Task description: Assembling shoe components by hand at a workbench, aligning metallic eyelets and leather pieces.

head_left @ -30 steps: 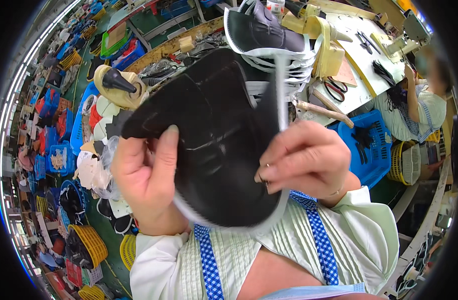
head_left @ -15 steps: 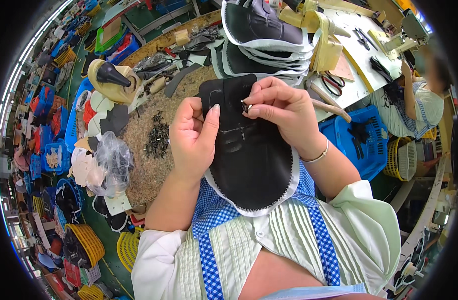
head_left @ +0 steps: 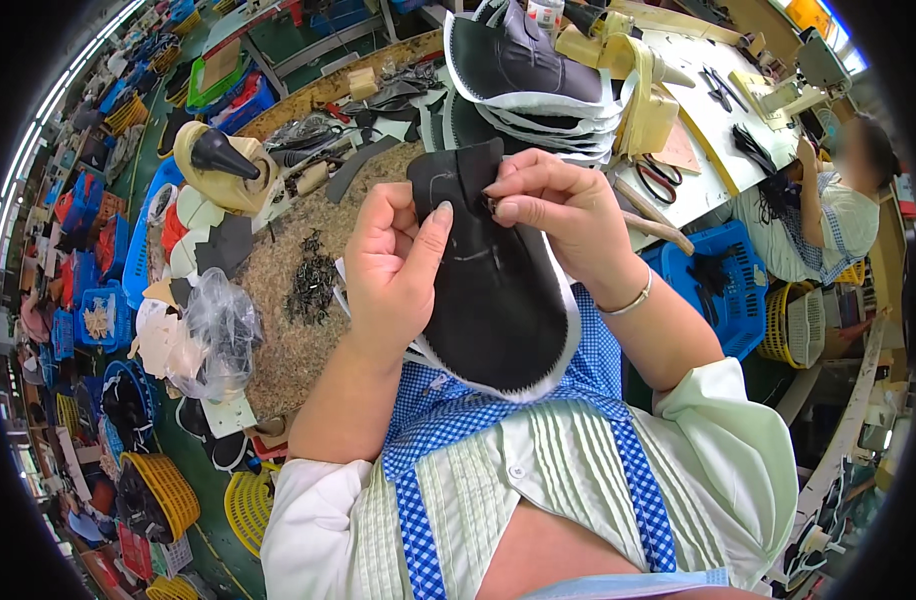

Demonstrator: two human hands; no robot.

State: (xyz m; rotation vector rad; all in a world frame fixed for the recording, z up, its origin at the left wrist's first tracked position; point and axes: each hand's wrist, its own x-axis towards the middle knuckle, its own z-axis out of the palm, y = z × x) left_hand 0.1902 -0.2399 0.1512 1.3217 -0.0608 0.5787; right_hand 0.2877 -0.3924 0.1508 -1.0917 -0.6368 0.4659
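A black shoe upper with a white zigzag-stitched lining edge hangs in front of my apron, its rounded end toward me. My left hand is closed on its left side, thumb lying on the black face. At the right side of its far end, my right hand pinches a small dark bit between thumb and forefinger; the fingers hide most of it. Faint pale marks show on the upper near both hands. Beyond them rises a stack of similar uppers with white linings.
On the brown speckled table lie a heap of small black snippets, a clear plastic bag and a cream stand with a black cone. Scissors and a blue basket are at right. A co-worker sits far right.
The upper has tilted, and its rounded end has lifted away from my chest. My right fingertips have closed in against its edge. My left hand keeps its grip.
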